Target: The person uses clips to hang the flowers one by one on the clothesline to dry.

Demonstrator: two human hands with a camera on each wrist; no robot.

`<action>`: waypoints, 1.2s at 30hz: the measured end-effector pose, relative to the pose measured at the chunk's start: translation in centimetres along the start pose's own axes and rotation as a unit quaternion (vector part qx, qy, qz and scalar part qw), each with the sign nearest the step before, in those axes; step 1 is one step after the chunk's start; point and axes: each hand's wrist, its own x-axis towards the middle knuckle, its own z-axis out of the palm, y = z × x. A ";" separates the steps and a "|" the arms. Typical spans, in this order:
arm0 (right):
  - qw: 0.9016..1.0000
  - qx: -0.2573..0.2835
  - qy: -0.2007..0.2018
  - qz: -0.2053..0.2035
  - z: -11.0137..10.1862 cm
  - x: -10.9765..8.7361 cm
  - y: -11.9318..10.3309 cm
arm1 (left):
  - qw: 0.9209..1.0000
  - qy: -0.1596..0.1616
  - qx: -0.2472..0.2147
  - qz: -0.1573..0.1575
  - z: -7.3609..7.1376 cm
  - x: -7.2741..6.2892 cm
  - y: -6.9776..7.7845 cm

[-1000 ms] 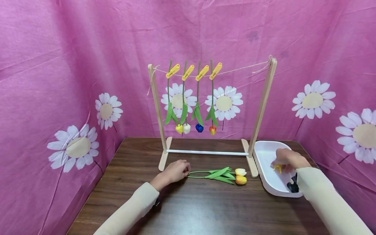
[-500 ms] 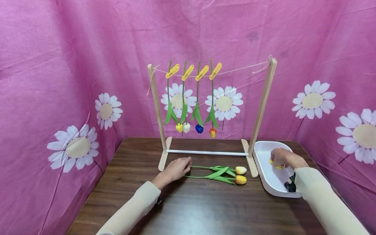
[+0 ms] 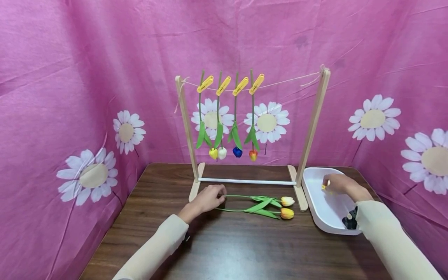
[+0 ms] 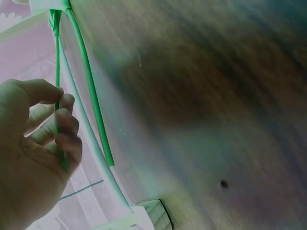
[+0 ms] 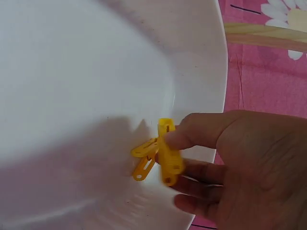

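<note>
My left hand grips the stem end of an artificial tulip with a creamy white head. In the left wrist view its green stem runs between thumb and curled fingers. A second tulip, yellow-orange, lies alongside on the table, its stem outside the grip. Over the white tray, my right hand pinches a yellow clothespin between thumb and fingers. Another yellow clothespin shows in the tray just behind the held one.
A wooden frame stands behind the tulips, a string tied between its posts. Several tulips hang head down from it by yellow clothespins. A white rod joins the feet. Pink cloth surrounds the table.
My left hand has shifted slightly back and left, and the white tulip now lies farther from the yellow-orange one. Within the tray, my right hand has moved a little with a yellow clothespin.
</note>
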 end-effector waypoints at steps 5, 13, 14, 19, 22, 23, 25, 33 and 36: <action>0.999 0.002 0.040 -0.018 0.3 0.3 0.2 | 0.999 0.011 0.026 -0.035 -0.7 -0.2 0.7; 0.991 0.051 0.125 -0.002 0.4 1.1 -0.2 | 0.997 0.013 -0.058 -0.045 -1.8 -0.2 0.5; 0.990 0.058 0.130 0.003 0.3 1.1 -0.2 | 0.996 0.018 -0.071 -0.048 -1.9 -0.2 0.5; 0.986 0.112 0.125 0.013 -0.3 1.2 -0.8 | 0.979 0.053 -0.181 -0.078 -2.6 -0.1 0.9; 0.978 0.177 0.109 0.018 -0.7 1.2 -1.2 | 0.955 0.075 -0.269 -0.098 -2.9 0.0 1.0; 0.973 0.202 0.106 0.020 -0.8 1.1 -1.4 | 0.946 0.081 -0.296 -0.105 -3.0 0.1 1.1; 0.964 0.244 0.104 0.020 -0.9 1.2 -1.8 | 0.929 0.094 -0.340 -0.111 -3.2 0.2 1.3; 0.949 0.290 0.120 0.016 -1.4 1.4 -2.9 | 0.858 0.085 -0.505 -0.027 -3.1 0.8 1.8; 0.951 0.281 0.129 0.021 -1.6 1.4 -3.2 | 0.823 0.049 -0.566 0.018 -3.1 1.0 2.1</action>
